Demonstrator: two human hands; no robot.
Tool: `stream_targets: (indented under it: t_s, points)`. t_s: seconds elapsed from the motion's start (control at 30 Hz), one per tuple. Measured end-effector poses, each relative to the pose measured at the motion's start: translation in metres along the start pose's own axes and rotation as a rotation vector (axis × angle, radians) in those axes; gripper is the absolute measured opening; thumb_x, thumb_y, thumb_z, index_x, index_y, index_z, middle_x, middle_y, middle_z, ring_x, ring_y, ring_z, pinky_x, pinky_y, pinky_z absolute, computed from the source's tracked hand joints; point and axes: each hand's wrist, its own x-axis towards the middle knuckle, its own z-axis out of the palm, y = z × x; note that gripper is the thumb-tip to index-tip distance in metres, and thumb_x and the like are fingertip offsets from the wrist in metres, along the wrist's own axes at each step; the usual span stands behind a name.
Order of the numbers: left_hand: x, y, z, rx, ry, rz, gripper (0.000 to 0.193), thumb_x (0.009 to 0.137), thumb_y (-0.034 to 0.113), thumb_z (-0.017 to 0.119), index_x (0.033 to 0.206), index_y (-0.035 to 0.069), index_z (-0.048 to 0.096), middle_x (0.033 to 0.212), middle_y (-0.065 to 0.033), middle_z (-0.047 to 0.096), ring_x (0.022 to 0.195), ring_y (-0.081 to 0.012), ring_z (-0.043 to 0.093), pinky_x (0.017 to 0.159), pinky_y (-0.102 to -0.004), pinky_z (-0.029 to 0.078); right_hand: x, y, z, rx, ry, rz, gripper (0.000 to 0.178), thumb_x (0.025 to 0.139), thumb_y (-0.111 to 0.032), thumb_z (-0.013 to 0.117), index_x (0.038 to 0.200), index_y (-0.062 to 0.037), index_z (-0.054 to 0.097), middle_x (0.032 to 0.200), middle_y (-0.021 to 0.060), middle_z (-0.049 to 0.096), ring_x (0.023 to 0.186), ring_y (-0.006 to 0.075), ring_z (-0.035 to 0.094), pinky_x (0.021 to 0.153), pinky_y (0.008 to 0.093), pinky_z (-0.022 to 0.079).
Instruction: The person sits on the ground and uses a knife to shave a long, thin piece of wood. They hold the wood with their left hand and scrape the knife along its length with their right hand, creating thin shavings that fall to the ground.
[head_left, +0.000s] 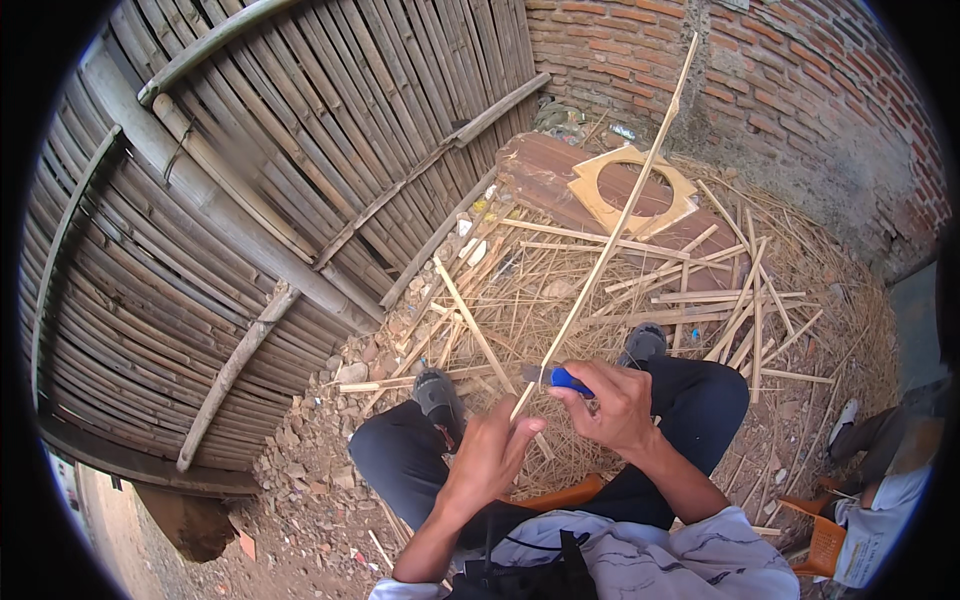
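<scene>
A long pale bamboo strip (612,240) slants from my lap up toward the brick wall. My left hand (488,455) is closed around its lower end, thumb stretched along it. In my right hand (612,402) is a knife (570,381) with a blue handle. Its short dark blade lies across the strip, touching it just above my left hand. The fingers of my right hand wrap the handle, hiding part of it. Both hands are between my bent knees, over the straw-covered ground.
Several cut strips (755,300) lie scattered on straw ahead and to the right. A tan panel with a round hole (590,196) rests on a brown board (530,175). A bamboo wall (330,130) stands left, a brick wall (800,70) behind. Another person (900,480) sits far right.
</scene>
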Motion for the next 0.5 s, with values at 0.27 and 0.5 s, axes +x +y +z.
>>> stream_targets:
  t_s: [0.27,0.5]
  points:
    - [-0.011,0.001,-0.009,0.006,-0.044,-0.09,0.033,0.116,0.028,0.054,0.115,-0.004,0.06,0.066,-0.0251,0.056,0.064,-0.0494,0.06,0.061,-0.0504,0.045,0.017,0.017,-0.011,-0.004,0.095,0.032,0.026,0.093,-0.026,0.086,0.105,-0.0046,0.078,0.09,0.0101,0.08,0.071,0.0278,0.078,0.059,0.0367,0.059]
    - [-0.017,-0.001,-0.011,0.059,-0.013,-0.095,0.034,0.119,0.027,0.047,0.101,-0.001,0.057,0.064,-0.023,0.049,0.062,-0.0496,0.056,0.059,-0.0503,0.043,0.022,0.024,-0.022,-0.029,0.077,0.042,0.027,0.094,-0.026,0.085,0.106,-0.0029,0.078,0.091,0.013,0.08,0.07,0.0276,0.078,0.059,0.0358,0.058]
